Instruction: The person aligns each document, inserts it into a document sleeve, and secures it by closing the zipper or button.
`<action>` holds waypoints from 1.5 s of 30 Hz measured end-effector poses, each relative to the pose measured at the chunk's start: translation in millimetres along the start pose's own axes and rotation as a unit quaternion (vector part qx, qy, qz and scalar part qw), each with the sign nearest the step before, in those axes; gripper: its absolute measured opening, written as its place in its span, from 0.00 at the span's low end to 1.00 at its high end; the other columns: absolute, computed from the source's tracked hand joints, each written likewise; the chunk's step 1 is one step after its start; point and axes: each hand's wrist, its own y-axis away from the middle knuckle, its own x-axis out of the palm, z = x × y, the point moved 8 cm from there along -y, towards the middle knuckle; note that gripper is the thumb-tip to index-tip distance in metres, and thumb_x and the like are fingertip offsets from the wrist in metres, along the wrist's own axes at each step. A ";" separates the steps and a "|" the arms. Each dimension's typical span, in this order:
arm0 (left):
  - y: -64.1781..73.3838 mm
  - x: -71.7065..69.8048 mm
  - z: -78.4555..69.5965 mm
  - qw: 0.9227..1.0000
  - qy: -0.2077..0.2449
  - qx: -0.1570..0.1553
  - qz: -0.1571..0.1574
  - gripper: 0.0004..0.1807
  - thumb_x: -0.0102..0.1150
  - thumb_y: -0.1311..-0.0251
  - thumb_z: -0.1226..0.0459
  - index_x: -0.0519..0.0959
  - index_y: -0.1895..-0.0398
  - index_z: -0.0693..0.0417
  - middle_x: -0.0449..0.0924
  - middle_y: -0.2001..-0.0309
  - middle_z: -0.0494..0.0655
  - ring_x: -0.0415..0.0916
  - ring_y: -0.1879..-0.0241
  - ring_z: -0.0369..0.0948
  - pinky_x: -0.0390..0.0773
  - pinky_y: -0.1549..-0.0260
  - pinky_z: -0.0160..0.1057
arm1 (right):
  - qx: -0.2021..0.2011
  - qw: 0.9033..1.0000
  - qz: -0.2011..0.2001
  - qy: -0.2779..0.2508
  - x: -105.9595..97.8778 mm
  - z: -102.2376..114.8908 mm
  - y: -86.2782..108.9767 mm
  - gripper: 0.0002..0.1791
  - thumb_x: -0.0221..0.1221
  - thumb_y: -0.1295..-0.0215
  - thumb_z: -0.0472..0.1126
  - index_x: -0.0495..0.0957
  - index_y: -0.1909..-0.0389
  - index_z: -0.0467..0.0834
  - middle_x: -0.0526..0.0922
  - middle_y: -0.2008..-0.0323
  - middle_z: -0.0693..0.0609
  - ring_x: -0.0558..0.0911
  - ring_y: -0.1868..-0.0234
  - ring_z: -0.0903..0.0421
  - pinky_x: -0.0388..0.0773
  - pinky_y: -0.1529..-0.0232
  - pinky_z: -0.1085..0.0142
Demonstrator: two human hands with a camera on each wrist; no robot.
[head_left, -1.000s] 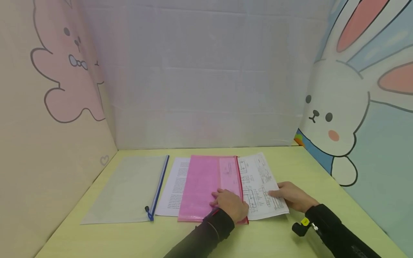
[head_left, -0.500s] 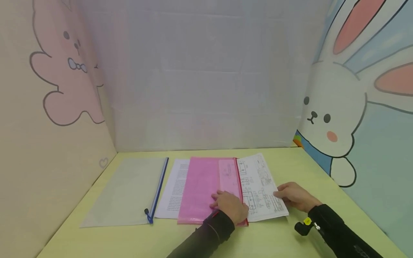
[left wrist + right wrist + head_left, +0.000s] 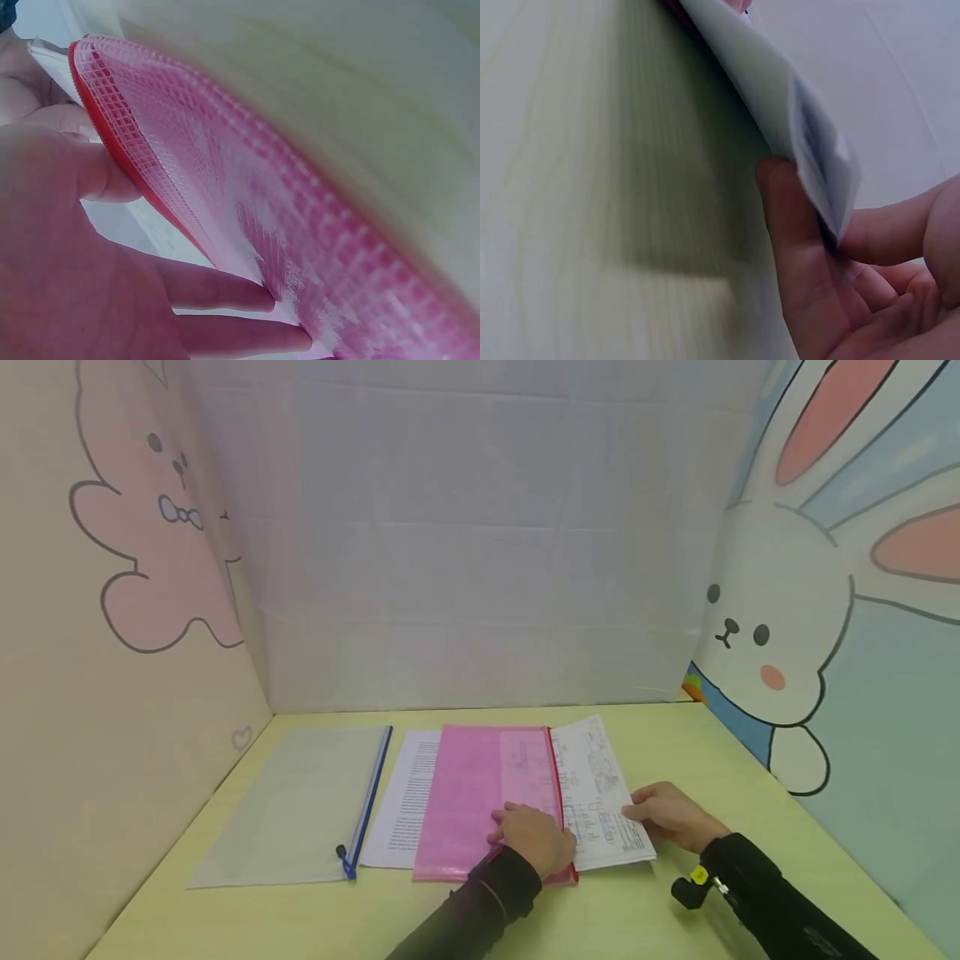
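Note:
A pink mesh zip pouch [image 3: 465,793] with a red zipper edge lies flat on the yellow-green table [image 3: 697,743]. My left hand [image 3: 536,839] rests on its near right corner. In the left wrist view the thumb [image 3: 105,180] sits at the red edge and the fingers [image 3: 225,289] hold the pouch's mesh layer [image 3: 300,225] lifted. A printed sheet with diagrams [image 3: 600,802] lies half under that opening. My right hand [image 3: 667,814] pinches the sheet's right edge [image 3: 810,135] between thumb [image 3: 795,240] and fingers, raised slightly off the table.
A clear pouch with a blue zipper [image 3: 292,802] lies to the left. A sheet of printed text [image 3: 408,802] lies under the pink pouch's left side. Cartoon-painted walls close in the left, back and right sides. A black wrist camera mount [image 3: 690,887] sits on my right sleeve.
The diagram sheet has slid left, further under the pouch's red edge, and my right hand has moved left with it. The left hand has stayed where it was.

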 end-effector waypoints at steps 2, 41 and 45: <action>0.0 -0.7 0.0 1.000 0.001 0.005 -0.002 0.40 0.45 0.34 0.36 0.82 0.40 0.59 0.72 0.33 0.66 0.72 0.37 0.65 0.83 0.58 0.62 | 0.000 1.000 0.001 0.005 3.1 1.1 -1.1 0.22 0.60 0.28 0.34 0.72 0.41 0.23 0.82 0.59 0.42 0.80 0.62 0.50 0.80 0.60 0.62; 1.6 -4.2 4.2 0.999 0.028 -0.018 -0.004 0.44 0.51 0.37 0.35 0.80 0.41 0.68 0.71 0.33 0.67 0.71 0.36 0.64 0.82 0.56 0.61 | -0.020 0.999 0.036 -0.011 14.9 5.0 -10.5 0.16 0.61 0.30 0.33 0.77 0.48 0.25 0.84 0.64 0.45 0.81 0.66 0.51 0.82 0.63 0.63; 0.5 -3.4 4.6 0.999 0.035 -0.017 0.000 0.45 0.51 0.37 0.35 0.79 0.41 0.70 0.71 0.33 0.68 0.71 0.36 0.65 0.82 0.56 0.62 | -0.023 0.999 0.023 0.015 15.6 5.7 -12.9 0.16 0.62 0.30 0.33 0.77 0.47 0.26 0.83 0.64 0.45 0.80 0.65 0.51 0.81 0.63 0.63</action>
